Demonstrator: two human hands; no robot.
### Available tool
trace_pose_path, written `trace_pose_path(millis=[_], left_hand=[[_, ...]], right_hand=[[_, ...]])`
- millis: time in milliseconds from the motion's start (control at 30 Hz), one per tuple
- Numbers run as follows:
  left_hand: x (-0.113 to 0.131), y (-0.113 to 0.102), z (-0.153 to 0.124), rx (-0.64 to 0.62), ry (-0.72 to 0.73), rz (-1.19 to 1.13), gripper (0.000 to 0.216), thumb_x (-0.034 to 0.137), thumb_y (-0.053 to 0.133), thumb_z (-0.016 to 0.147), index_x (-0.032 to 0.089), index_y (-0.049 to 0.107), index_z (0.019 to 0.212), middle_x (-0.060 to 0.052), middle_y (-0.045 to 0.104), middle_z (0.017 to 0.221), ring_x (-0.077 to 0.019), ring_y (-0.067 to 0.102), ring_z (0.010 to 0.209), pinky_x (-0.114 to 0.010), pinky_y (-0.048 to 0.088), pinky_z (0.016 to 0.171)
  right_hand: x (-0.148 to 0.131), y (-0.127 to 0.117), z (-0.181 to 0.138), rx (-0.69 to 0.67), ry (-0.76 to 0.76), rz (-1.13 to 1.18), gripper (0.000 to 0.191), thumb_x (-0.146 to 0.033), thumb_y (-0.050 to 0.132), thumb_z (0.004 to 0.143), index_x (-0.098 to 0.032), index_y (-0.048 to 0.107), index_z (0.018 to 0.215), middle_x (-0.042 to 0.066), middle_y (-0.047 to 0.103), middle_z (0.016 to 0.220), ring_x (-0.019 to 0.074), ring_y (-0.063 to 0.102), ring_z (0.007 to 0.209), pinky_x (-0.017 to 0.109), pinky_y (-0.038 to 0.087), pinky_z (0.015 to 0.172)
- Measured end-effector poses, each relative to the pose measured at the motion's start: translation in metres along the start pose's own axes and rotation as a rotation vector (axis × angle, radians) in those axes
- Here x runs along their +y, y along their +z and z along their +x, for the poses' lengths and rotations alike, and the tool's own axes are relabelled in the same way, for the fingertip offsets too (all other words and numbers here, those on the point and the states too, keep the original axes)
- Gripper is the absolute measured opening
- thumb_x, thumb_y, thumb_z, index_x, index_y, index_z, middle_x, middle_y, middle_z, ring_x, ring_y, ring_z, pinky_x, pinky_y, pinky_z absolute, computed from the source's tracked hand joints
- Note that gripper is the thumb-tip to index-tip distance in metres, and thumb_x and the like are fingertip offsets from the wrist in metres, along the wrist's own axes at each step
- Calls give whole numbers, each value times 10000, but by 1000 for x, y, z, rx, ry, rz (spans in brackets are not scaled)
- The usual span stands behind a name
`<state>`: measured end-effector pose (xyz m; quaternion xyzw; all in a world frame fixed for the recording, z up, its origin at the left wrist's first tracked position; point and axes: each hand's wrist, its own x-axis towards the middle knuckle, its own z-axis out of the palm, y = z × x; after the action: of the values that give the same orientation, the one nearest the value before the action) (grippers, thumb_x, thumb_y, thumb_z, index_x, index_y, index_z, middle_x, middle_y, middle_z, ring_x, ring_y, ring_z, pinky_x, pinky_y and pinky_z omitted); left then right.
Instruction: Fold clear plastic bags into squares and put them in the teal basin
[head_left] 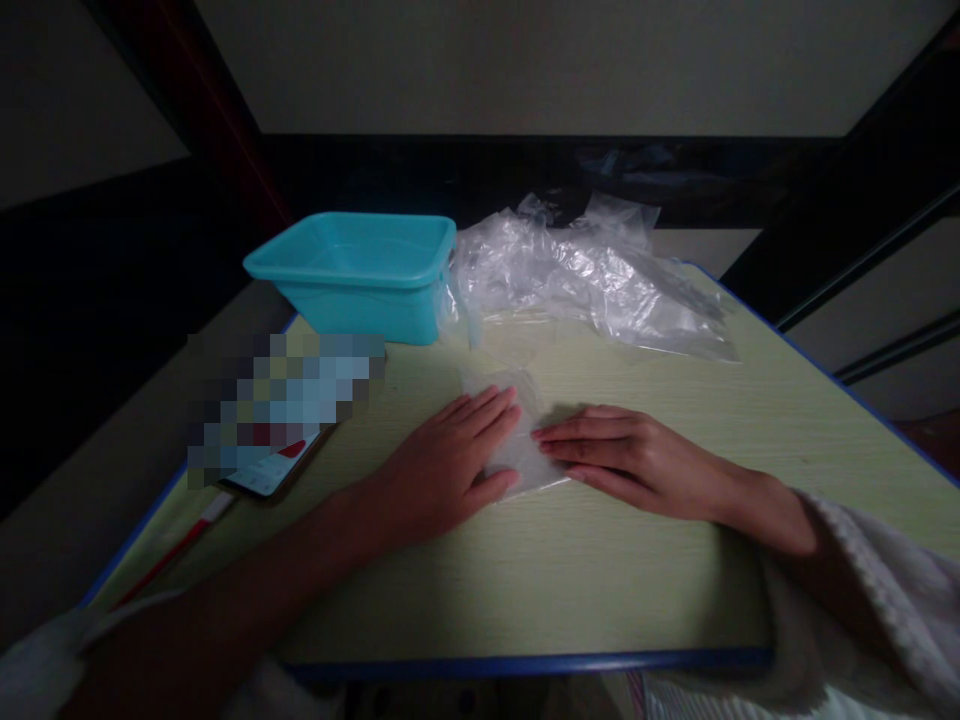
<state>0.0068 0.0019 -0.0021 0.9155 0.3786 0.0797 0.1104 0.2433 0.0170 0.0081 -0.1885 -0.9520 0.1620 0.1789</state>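
Thin, clear plastic piece [534, 468], roughly square, lies flat in the middle of the table, between the two hands and partly under them; too dim to tell whether it's a bag or a single sheet. Left hand [446, 465] is palm down on its left part, fingers stretched out close together, thumb spread away along the near edge; grasps nothing, just rests on the plastic. Right hand [637, 460] comes in from the other side, fingers straight and together, tips on the plastic's right part, thumb slightly apart near the lower right corner; nothing gripped.

Beyond the plastic piece: crumpled pile of clear, shiny plastic [577, 265] across the far side of the table, its left end against a turquoise rectangular plastic basin [375, 308] with a flared rim. Nearer, left of the left hand: smartphone [271, 470] with a lit screen, mostly pixelated. Red-and-white thin stick [180, 548] just below the phone, by the table's left edge. All on a pale yellow-green, wood-grained table [465, 600] with blue edging. Fluffy whitish sleeve [877, 585] on the right forearm. Pale wall panel [525, 70] behind.
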Motion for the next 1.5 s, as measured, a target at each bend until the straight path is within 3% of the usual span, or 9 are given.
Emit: trace_pose_path(millis=[267, 633, 733, 800, 933, 1033, 1200, 1500], left_hand=[[-5, -1, 1, 5, -78, 23, 694, 472, 565, 829, 92, 368, 1376, -164, 282, 1484, -369, 192, 1372, -527, 241, 1071], [-8, -2, 3, 30, -101, 29, 804, 518, 620, 770, 91, 339, 1391, -205, 220, 1496, -406, 165, 1369, -593, 227, 1051], [-8, -2, 2, 140, -6, 9, 720, 449, 589, 811, 67, 348, 1373, -225, 276, 1470, -377, 221, 1363, -577, 252, 1049], [-7, -3, 1, 284, 79, -16, 600, 378, 541, 851, 58, 383, 1334, -230, 404, 1397, -333, 363, 1304, -519, 328, 1028], [-4, -5, -1, 470, 178, -56, 351, 229, 462, 884, 111, 473, 1215, -120, 674, 1051, -223, 637, 923, -371, 494, 831], [0, -4, -1, 440, 226, -65, 295, 175, 423, 892, 124, 496, 1173, -71, 703, 911, -192, 656, 783, -331, 511, 734], [4, -2, 0, 402, 260, -67, 277, 154, 378, 908, 109, 528, 1136, -75, 703, 873, -192, 657, 794, -327, 519, 726], [3, 1, 1, 372, 249, -81, 269, 142, 391, 896, 90, 547, 1109, -88, 693, 875, -204, 650, 813, -335, 524, 735]], right_hand=[[-1, -1, 0, 7, 1, -4, 251, -210, 442, 938, -109, 628, 1073, 123, 660, 1115, 205, 594, 1019, 370, 480, 882], [-2, -1, -1, -1, -35, -102, 287, -245, 445, 938, -86, 608, 1113, 131, 652, 1137, 215, 603, 990, 371, 496, 863], [-3, -1, -1, 37, -102, -166, 309, -261, 452, 937, -61, 596, 1124, 143, 663, 1114, 227, 607, 999, 373, 510, 851], [-4, -1, -1, 72, -139, -205, 291, -264, 465, 934, -80, 604, 1113, 129, 676, 1092, 221, 611, 1014, 358, 517, 848], [-8, -3, -1, 124, -216, -291, 190, -195, 491, 921, -113, 655, 973, 108, 704, 1029, 201, 649, 940, 327, 541, 777], [-10, -5, -1, 110, -270, -332, 231, -136, 437, 935, -103, 665, 913, 115, 708, 1008, 192, 657, 906, 317, 543, 752], [-12, -8, -2, 63, -272, -397, 348, -139, 314, 974, -118, 661, 969, 108, 705, 1010, 171, 646, 915, 298, 535, 740], [-15, -6, -1, 58, -288, -453, 379, -129, 281, 978, -114, 659, 965, 87, 709, 991, 162, 642, 852, 298, 527, 707]])
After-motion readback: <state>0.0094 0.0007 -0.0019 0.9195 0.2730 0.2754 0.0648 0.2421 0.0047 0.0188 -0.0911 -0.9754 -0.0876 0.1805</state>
